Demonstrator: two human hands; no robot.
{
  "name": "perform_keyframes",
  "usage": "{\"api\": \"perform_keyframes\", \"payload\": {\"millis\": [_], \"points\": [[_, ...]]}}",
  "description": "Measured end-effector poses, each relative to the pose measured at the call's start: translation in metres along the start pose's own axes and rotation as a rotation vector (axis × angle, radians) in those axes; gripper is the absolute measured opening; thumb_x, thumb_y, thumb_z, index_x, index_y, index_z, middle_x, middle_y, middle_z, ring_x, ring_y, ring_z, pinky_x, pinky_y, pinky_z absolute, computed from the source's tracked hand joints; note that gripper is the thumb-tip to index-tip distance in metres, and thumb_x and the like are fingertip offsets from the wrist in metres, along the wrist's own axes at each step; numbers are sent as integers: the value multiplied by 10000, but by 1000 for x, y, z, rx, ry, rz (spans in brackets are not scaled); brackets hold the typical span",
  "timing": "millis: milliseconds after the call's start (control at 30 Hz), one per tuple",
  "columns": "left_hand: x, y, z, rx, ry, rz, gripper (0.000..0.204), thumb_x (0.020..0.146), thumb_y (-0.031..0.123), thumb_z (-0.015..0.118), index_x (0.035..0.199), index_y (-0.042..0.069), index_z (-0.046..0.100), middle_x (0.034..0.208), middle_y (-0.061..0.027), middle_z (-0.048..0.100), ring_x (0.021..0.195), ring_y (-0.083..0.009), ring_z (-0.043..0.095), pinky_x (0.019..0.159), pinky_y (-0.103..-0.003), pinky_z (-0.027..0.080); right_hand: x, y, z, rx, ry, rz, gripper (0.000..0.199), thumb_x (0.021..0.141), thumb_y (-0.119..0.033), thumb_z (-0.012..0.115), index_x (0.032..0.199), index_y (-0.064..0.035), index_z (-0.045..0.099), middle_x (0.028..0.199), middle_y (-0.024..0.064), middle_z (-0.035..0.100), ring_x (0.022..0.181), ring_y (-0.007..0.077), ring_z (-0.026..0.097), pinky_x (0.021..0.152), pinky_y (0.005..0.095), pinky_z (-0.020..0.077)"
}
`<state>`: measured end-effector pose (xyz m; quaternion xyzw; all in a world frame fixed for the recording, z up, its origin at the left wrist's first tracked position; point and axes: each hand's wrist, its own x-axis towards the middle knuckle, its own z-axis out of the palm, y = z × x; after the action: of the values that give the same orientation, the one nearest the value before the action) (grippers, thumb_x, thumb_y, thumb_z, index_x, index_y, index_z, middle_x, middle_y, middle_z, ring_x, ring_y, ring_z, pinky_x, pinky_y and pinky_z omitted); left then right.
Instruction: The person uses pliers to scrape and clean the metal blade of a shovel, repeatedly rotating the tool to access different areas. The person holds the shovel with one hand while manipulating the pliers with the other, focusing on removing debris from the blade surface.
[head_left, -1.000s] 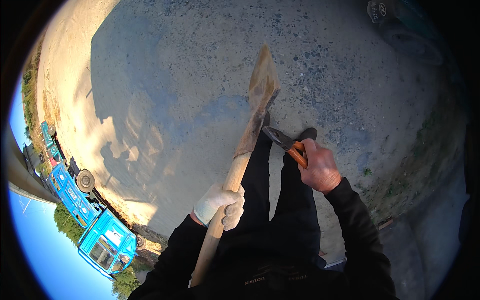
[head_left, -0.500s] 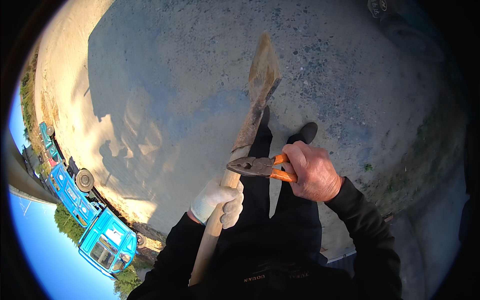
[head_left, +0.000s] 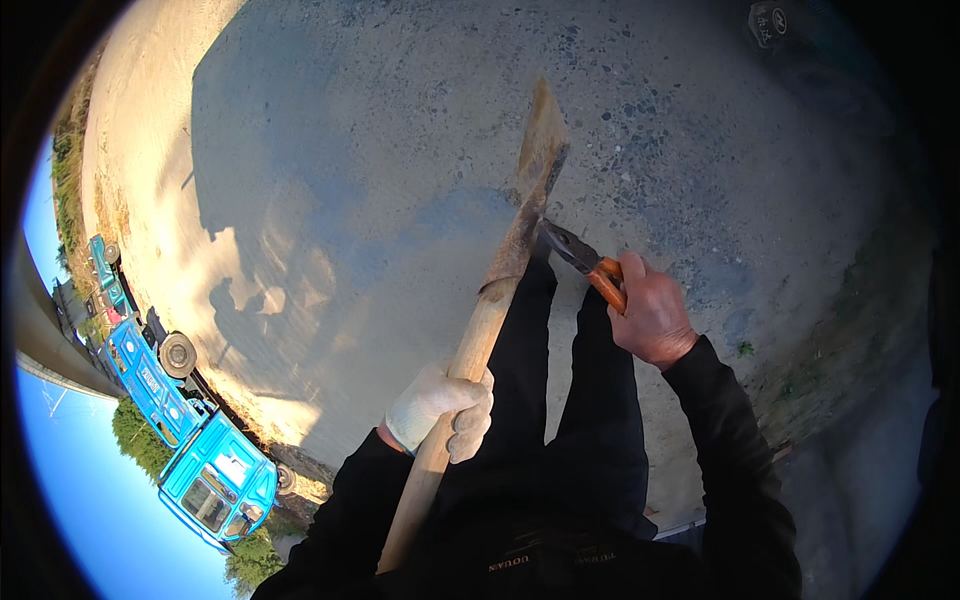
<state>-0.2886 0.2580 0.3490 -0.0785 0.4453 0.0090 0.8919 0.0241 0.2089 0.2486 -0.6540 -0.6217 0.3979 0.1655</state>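
Note:
My left hand (head_left: 440,412), in a white work glove, is wrapped around the wooden handle of a shovel (head_left: 487,322). The handle slants up and away from me to a rusty metal socket and a narrow, dirt-coloured blade at the far end. My bare right hand (head_left: 655,315) is closed on the orange grips of a pair of pliers (head_left: 606,275). The dark head of the pliers meets the side of the metal socket, just below the blade. Whether the jaws grip anything there cannot be made out.
Grey concrete ground (head_left: 400,150) with exposed stones lies in shade. Beyond it to the left, sunlit dirt borders a blue truck (head_left: 215,480). A dark object (head_left: 800,50) stands at the far right. My legs (head_left: 600,400) are below the shovel.
My right hand has moved the pliers away from me and to the right, from the top of the wooden handle to the socket near the blade. The left hand keeps its hold.

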Motion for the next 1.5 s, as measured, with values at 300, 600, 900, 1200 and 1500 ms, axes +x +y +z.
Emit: {"api": "perform_keyframes", "payload": {"millis": [300,600,900,1200,1500], "points": [[3,17,14,170,152,57,104,978,6,618,885,31,580,560,-113,534,405,-251,555,371,-420,459,-14,7,10,158,88,37,383,858,-21,768,1179,-8,561,875,231,642,712,449,664,611,483,502],[33,40,58,884,565,23,231,907,53,761,999,15,552,690,-85,610,497,-195,623,447,-370,516,-67,24,69,534,114,494,281,894,-120,779,1077,-6,598,751,95,607,627,228,623,603,391,506],[77,19,45,1459,788,312,535,867,364,829,1139,-36,601,907,-253,748,867,-457,755,792,-463,621,-96,25,90,979,111,740,191,898,-116,747,962,-22,594,716,43,576,605,152,583,599,328,501],[82,19,57,1944,641,879,419,857,257,829,1152,38,627,909,-198,683,806,-429,733,694,-480,606,-93,18,64,1290,119,819,141,944,-54,709,950,-33,569,683,19,550,485,116,535,462,283,454],[80,8,89,1860,718,952,438,860,240,833,1159,19,602,888,-186,699,777,-446,730,678,-484,602,-108,12,39,1326,84,746,117,941,-42,687,948,-20,572,704,24,552,518,111,539,480,278,459]]}}
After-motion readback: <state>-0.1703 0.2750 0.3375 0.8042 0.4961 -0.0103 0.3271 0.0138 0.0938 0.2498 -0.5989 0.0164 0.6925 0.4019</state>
